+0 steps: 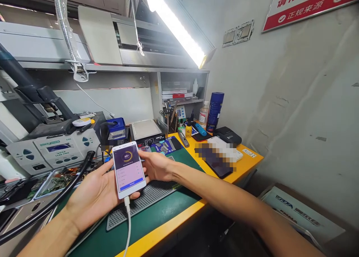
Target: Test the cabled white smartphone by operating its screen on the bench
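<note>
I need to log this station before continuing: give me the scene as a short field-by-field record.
Held item: white phone, screen lit
Screen: ring gauge reading 60, blue bar near the bottom; small text unreadable
Cable: white cable, plugged into the phone's lower end
Left hand: supports the phone from below and its left side
Right hand: at the phone's right edge; grip unclear
Below: grey mat on green mat
Bench right: dark phone, blue can

From the head, we look forward and down, close over our left hand (95, 186), right hand (157, 165) and the bench (159, 231).
</note>
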Demonstrator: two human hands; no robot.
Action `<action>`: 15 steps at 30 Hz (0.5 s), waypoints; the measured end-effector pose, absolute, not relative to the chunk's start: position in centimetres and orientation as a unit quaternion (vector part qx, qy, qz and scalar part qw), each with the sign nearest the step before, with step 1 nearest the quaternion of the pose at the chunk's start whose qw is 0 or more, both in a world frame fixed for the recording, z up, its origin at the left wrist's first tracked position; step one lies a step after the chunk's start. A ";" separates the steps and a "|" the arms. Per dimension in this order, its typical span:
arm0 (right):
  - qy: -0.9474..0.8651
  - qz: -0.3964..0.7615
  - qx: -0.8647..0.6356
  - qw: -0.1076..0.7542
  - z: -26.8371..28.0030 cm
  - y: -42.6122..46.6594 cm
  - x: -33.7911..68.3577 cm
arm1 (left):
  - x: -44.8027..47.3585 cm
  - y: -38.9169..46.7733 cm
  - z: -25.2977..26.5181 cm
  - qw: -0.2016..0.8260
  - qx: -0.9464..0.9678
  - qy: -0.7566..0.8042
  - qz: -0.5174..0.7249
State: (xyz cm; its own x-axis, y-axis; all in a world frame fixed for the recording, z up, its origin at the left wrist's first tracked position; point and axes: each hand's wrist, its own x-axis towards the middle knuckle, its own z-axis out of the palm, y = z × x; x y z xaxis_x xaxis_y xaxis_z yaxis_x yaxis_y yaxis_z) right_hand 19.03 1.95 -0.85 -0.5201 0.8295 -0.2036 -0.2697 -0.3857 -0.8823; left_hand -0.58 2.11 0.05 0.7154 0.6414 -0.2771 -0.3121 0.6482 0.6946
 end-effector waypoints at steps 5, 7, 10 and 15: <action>-0.420 0.756 -0.338 0.370 -0.7 1.8 18.9 | -0.4 1.8 0.3 0.861 0.326 0.264 0.287; -0.421 0.755 -0.340 0.371 -0.8 1.9 18.9 | -0.4 1.8 0.4 0.861 0.325 0.265 0.288; -0.424 0.753 -0.345 0.367 -0.9 2.1 18.8 | -0.4 1.9 0.3 0.861 0.324 0.261 0.290; -0.431 0.744 -0.355 0.367 -0.7 2.0 18.8 | -0.5 2.0 0.3 0.856 0.335 0.269 0.288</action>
State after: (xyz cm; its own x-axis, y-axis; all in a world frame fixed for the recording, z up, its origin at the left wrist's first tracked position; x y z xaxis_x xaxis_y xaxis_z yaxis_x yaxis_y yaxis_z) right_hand 18.83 1.99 -0.72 -0.4787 0.8522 -0.2111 -0.2401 -0.3584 -0.9022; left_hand -0.45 1.98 0.26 0.6892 0.6737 -0.2667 -0.3130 0.6088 0.7289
